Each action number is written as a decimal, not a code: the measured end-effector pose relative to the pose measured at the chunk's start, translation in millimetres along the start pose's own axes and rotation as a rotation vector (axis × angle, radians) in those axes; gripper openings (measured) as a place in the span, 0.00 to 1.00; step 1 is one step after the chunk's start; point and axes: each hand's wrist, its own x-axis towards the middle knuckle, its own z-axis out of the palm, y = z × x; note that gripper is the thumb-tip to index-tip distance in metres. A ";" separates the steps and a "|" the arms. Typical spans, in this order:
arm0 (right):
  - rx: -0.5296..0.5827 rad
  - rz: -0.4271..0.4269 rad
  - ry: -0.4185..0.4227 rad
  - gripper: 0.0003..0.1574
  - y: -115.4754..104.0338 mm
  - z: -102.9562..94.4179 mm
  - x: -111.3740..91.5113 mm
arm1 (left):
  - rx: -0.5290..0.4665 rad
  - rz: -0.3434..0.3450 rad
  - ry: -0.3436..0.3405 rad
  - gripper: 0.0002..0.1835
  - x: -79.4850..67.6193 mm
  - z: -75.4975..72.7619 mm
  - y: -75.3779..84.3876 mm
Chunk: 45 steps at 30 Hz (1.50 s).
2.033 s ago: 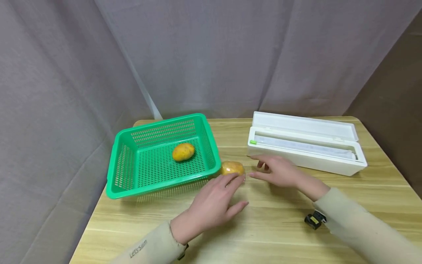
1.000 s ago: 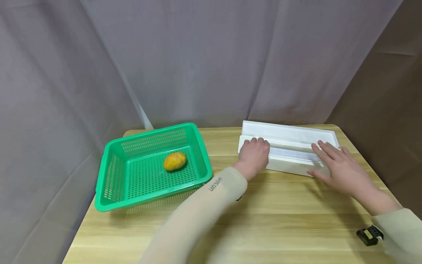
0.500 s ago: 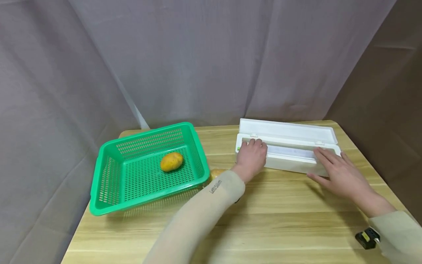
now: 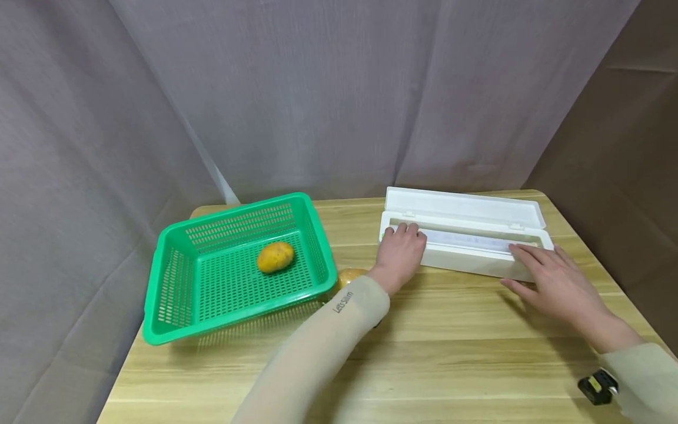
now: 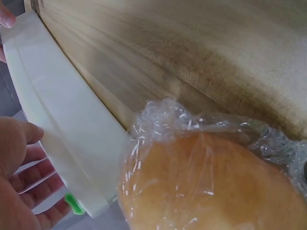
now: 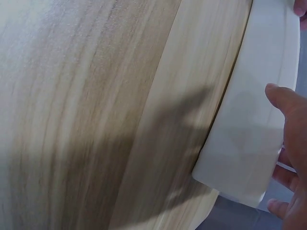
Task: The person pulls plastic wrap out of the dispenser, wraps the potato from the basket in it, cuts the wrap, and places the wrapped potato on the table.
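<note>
My left hand [image 4: 401, 256] grips the left end of a long white cling film box [image 4: 466, 263], its fingers curled over the front rim. In the left wrist view, the thumb lies at the rim and the fingers reach past it, near a green slider [image 5: 74, 203]. At the box's right end my right hand [image 4: 558, 282] rests with fairly straight fingers over the rim and the thumb before the front wall. Between the hands shows the pale film roll [image 4: 466, 240]. Nearest the left wrist, a yellow-brown, potato-like piece [image 5: 211, 182] is wrapped in clear film.
A green plastic basket [image 4: 238, 321] stands at the left, holding a yellow, potato-like piece [image 4: 275, 257]. The box's white lid [image 4: 466, 207] is raised at the back. Grey curtains [image 4: 296, 100] hang behind the wooden table [image 4: 450, 365].
Both hands have left the wrapped piece beside the basket and moved right to the box. Over the last half second the hands stay at the box with only slight shifts.
</note>
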 end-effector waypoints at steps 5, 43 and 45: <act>0.000 -0.009 0.015 0.45 2.1 1.3 0.8 | -0.001 0.021 0.002 0.11 -1.0 1.0 -1.6; 0.032 -0.092 0.166 0.08 15.8 5.4 24.9 | 0.009 0.121 -0.081 0.16 26.3 -5.6 -18.9; 0.027 -0.117 0.188 0.06 17.3 5.3 26.8 | -0.004 0.117 -0.083 0.17 27.5 -7.1 -20.6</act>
